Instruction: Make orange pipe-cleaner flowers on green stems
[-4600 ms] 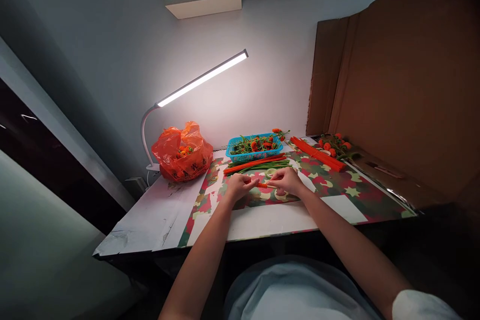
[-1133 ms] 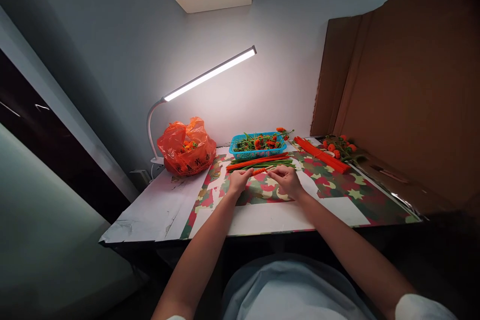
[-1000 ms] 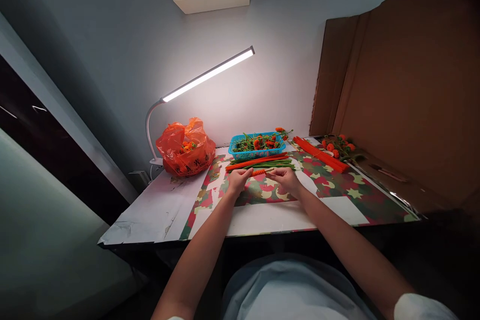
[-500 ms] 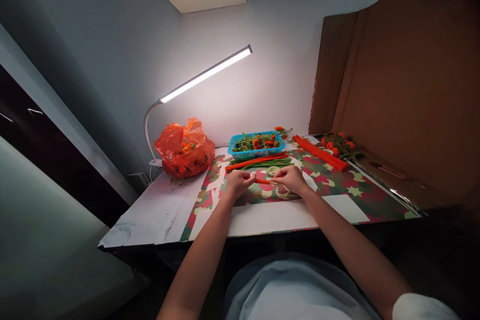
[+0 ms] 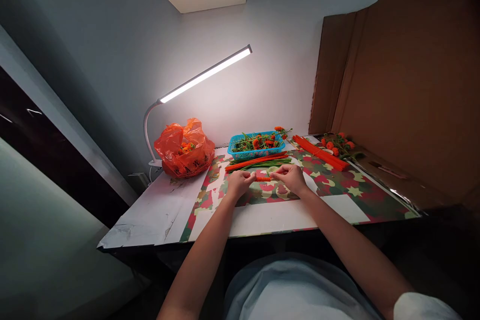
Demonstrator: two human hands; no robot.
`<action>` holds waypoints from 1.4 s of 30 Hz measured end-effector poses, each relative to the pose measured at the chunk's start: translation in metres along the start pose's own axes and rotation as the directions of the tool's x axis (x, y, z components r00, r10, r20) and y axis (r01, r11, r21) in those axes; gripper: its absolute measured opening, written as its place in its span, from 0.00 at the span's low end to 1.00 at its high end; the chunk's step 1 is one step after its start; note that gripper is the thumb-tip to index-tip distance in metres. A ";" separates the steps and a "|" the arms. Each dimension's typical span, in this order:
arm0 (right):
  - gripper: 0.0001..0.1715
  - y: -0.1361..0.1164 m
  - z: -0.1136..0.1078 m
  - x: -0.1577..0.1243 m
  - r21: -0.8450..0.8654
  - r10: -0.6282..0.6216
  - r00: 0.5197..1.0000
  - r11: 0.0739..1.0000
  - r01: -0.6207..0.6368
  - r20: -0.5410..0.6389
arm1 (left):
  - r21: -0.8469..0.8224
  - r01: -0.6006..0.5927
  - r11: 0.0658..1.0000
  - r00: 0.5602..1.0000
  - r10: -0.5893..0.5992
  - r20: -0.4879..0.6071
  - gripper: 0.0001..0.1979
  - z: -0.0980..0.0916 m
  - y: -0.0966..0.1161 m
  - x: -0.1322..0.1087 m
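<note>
An orange pipe cleaner (image 5: 263, 179), ribbed as if coiled, stretches between my hands just above the patterned table covering. My left hand (image 5: 240, 182) pinches its left end between thumb and fingers. At the other end, my right hand (image 5: 290, 177) is closed in a pinch, its fingertips covering that end. Behind the hands lie green pipe cleaners (image 5: 262, 164) and an orange bunch (image 5: 258, 160) of the same kind. A small pale green ring (image 5: 273, 170), perhaps a tape roll, is partly hidden by my right fingers.
A blue basket (image 5: 240, 154) holds orange flowers with green stems. To its left sits an orange plastic bag (image 5: 191, 162) beside a lit lamp (image 5: 206, 75). Rightward lie a bundle of orange pipe cleaners (image 5: 320, 153), more orange flowers (image 5: 335, 146) and a tall cardboard sheet (image 5: 397, 95).
My right fingertips have shifted slightly up and left along the orange pipe cleaner and now cover more of the pale green ring. My left hand has barely moved.
</note>
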State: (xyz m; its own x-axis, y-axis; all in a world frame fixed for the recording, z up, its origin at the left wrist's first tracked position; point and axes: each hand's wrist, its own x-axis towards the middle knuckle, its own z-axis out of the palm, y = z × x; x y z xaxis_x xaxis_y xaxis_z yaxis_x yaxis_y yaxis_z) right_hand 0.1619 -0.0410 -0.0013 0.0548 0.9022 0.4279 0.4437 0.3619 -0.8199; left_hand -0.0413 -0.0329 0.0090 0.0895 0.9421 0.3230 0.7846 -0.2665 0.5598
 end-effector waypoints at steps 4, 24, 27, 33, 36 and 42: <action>0.22 -0.002 0.005 -0.003 0.093 -0.009 0.999 0.996 0.004 0.053 | 0.047 0.068 0.997 0.998 -0.067 -0.022 0.22 -0.001 0.004 -0.001; 0.23 -0.010 0.007 0.002 0.397 0.043 0.975 0.908 -0.129 0.219 | -0.362 0.218 0.907 0.968 -0.247 -0.035 0.26 0.007 -0.007 0.006; 0.26 -0.010 0.004 0.004 0.395 0.088 0.959 0.898 -0.194 0.269 | -0.373 0.154 0.915 0.985 -0.173 -0.017 0.27 0.006 -0.007 0.006; 0.25 -0.002 -0.003 0.005 0.277 0.155 0.926 0.925 -0.258 0.345 | -0.258 -0.036 0.966 0.999 0.028 -0.034 0.25 0.002 -0.009 0.001; 0.22 0.001 -0.005 0.005 0.160 0.128 0.938 0.969 -0.187 0.322 | -0.140 -0.099 0.985 0.995 0.096 -0.024 0.23 -0.001 -0.010 -0.001; 0.16 -0.001 -0.001 0.001 -0.209 -0.021 0.998 0.977 0.034 0.066 | 0.032 -0.061 0.998 0.997 0.063 -0.053 0.22 -0.003 -0.007 0.000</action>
State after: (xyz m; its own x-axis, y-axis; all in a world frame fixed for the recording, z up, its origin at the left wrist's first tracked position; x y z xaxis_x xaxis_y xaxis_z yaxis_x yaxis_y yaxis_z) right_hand 0.1629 -0.0405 0.0003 -0.0134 0.9079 0.4190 0.6221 0.3357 -0.7073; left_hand -0.0488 -0.0317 0.0068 0.1058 0.9114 0.3976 0.7969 -0.3168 0.5143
